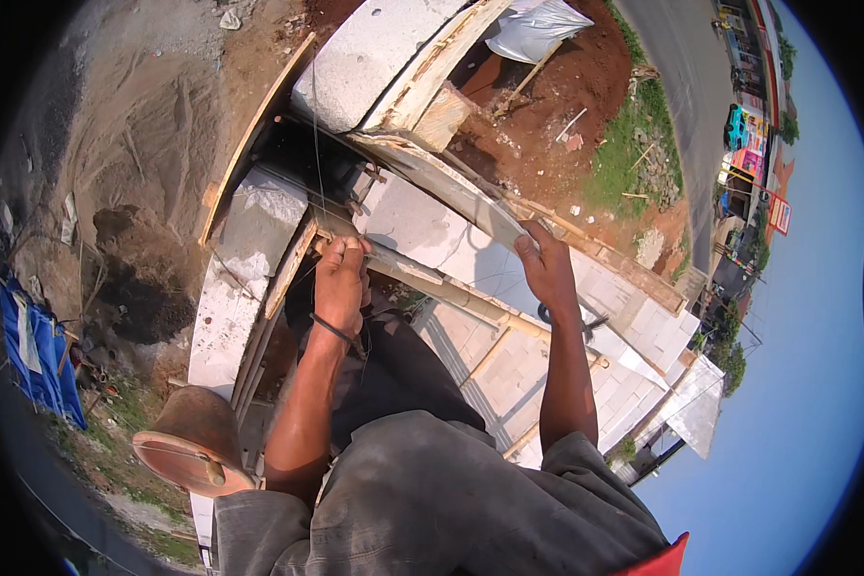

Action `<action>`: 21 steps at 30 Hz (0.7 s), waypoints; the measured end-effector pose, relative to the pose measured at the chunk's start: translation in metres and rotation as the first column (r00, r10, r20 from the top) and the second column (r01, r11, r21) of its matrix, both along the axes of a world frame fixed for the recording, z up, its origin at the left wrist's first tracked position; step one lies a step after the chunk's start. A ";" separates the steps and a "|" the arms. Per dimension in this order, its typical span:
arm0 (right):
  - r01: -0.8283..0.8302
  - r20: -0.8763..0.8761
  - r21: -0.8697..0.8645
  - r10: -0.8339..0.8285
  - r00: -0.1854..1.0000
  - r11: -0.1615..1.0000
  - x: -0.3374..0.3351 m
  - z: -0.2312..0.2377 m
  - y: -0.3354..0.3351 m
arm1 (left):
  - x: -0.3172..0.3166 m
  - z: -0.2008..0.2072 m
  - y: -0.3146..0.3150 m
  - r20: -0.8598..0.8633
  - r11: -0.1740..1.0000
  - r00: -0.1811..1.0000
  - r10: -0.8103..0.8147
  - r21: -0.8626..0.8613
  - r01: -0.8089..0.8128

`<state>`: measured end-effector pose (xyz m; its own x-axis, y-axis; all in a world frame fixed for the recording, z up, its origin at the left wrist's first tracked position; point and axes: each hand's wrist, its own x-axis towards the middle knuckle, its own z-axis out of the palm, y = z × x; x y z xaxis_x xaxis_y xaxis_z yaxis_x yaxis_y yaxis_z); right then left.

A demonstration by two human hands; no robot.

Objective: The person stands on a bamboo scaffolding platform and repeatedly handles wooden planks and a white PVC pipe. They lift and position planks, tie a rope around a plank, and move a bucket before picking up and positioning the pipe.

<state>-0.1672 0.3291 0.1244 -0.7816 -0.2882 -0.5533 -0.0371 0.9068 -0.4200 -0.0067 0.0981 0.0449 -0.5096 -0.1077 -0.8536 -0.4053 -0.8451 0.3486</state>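
Head view: holds left hand [344, 274] clenched in a fist beside a wooden frame [290, 272], near the lower end of a thin wire [318, 144]; contents hidden behind the knuckles, cannot tell whether grasping the wire. Wears a dark band [332, 331] on that wrist. Bends right hand [547, 264], well apart from the left, to the edge of a long grey board [451, 187], fingers curled; cannot tell whether clamped on or merely touching. Board slanting from beside the concrete beam [384, 62] at upper middle, down rightward to that hand, along a pale block wall [413, 221]. Near left forearm, a reddish bucket [192, 422], tilted, mouth toward lower left. Below, grey shirt [413, 499] and dark trousers [394, 374]. Around the edges: sand [154, 125] and blue tarp [38, 355] at left, silvery sheet [538, 29] over red soil [595, 77] up top, grass [634, 163] and road [677, 58] at upper right.
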 end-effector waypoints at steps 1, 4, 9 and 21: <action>0.000 -0.121 -0.011 -0.001 0.993 1.000 0.004 -0.004 -0.001 | 0.002 0.001 0.003 -0.006 0.999 0.999 -0.039 -0.013 0.039; -0.027 -0.259 -0.102 0.000 0.966 0.994 0.006 -0.011 -0.004 | 0.004 0.004 0.009 -0.014 0.991 0.992 -0.126 -0.040 0.126; -0.012 -0.264 -0.057 -0.004 0.964 0.998 0.004 -0.009 -0.005 | -0.002 0.006 0.015 -0.005 0.978 0.979 -0.203 -0.055 0.202; 0.074 -0.315 -0.052 -0.086 0.945 0.996 0.018 -0.009 -0.010 | -0.026 0.007 0.029 0.139 0.964 0.956 -0.257 -0.032 0.264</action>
<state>-0.1490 0.3193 0.1158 -0.9360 -0.2338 -0.2632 -0.1018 0.8954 -0.4334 -0.0328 0.1268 0.0516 -0.4088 -0.0301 -0.9121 -0.6543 -0.6870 0.3159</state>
